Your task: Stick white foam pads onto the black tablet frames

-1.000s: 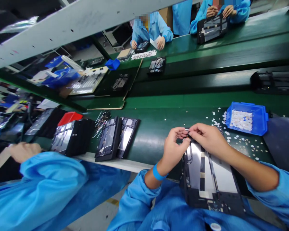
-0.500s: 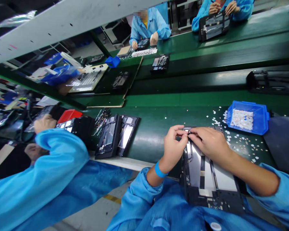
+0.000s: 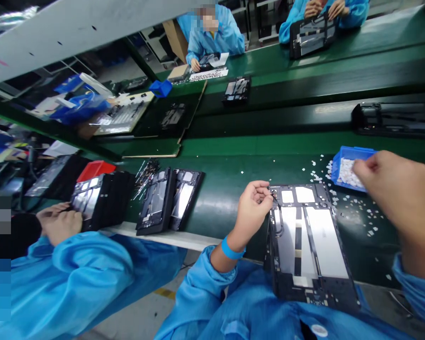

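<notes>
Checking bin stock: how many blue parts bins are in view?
2: one blue bin under the right hand, one small blue bin across the belt. Others may be hidden.

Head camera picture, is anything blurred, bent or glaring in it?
Head view: straight lines bow as through a wide lens, most plainly the white beam at upper left; the right hand near the blue tray looms large and soft at the edge; the tablet frame under the left hand is sharp, its pale panels catching light without harsh glare; faces are pixelated.

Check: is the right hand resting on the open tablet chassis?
No, the right hand is off the tablet chassis, reaching at the blue parts bin.
</notes>
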Available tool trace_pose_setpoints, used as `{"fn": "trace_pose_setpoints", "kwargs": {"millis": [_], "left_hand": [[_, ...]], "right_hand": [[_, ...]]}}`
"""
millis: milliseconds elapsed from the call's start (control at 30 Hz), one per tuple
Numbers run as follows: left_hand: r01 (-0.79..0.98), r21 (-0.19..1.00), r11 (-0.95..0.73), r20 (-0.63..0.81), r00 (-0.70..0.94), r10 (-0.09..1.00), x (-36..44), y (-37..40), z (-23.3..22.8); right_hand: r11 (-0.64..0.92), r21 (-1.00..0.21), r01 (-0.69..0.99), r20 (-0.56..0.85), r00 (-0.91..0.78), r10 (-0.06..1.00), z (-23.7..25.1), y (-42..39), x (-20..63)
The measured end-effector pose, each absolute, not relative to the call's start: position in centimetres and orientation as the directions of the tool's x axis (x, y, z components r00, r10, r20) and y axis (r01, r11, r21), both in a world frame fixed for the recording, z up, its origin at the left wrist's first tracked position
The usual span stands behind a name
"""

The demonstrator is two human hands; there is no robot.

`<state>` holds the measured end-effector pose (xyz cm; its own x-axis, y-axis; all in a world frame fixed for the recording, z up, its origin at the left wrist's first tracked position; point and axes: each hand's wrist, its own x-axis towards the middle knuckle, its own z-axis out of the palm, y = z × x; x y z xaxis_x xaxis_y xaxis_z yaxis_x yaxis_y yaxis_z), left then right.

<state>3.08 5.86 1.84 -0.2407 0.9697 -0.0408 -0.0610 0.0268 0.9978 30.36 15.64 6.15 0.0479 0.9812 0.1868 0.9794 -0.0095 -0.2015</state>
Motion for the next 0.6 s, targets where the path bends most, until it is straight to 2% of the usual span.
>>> {"fn": "trace_pose_setpoints", "kwargs": {"millis": [33, 67, 133, 200, 267, 367, 533, 600], "left_hand": [[-0.076, 0.997, 0.026, -0.043, -0.232, 0.972, 3.0, 5.9, 1.9], [-0.081, 0.996, 0.023, -0.041, -0.231, 0.972, 3.0, 6.0, 1.9], [-0.063, 0.998, 0.014, -0.03, -0.249, 0.968, 3.1, 6.0, 1.9], [-0.022, 1.0, 0.003, -0.009, -0.272, 0.962, 3.4, 5.8, 1.9], [0.023, 1.0, -0.011, 0.017, -0.283, 0.959, 3.7, 5.6, 2.0], [0.098, 0.994, -0.049, 0.075, -0.288, 0.955, 3.9, 5.1, 1.9], [0.307, 0.939, -0.153, 0.245, -0.285, 0.927, 4.2, 4.5, 1.2], [0.327, 0.928, -0.181, 0.276, -0.271, 0.922, 4.3, 4.4, 1.1]], "right_hand": [[-0.04, -0.169, 0.985, 0.166, 0.068, 0.984, 6.3, 15.9, 31.4], [0.002, -0.181, 0.983, 0.157, 0.027, 0.987, 6.3, 15.8, 31.9], [0.238, -0.318, 0.918, 0.167, -0.193, 0.967, 5.8, 14.3, 30.6], [0.48, -0.455, 0.75, 0.211, -0.433, 0.876, 5.0, 12.2, 27.3], [0.581, -0.496, 0.645, 0.248, -0.537, 0.807, 4.2, 10.5, 23.6], [0.609, -0.501, 0.615, 0.273, -0.555, 0.786, 3.4, 9.7, 20.2], [0.598, -0.447, 0.665, 0.277, -0.533, 0.8, 3.2, 10.2, 19.7], [0.586, -0.44, 0.68, 0.28, -0.516, 0.81, 3.4, 10.1, 19.5]]}}
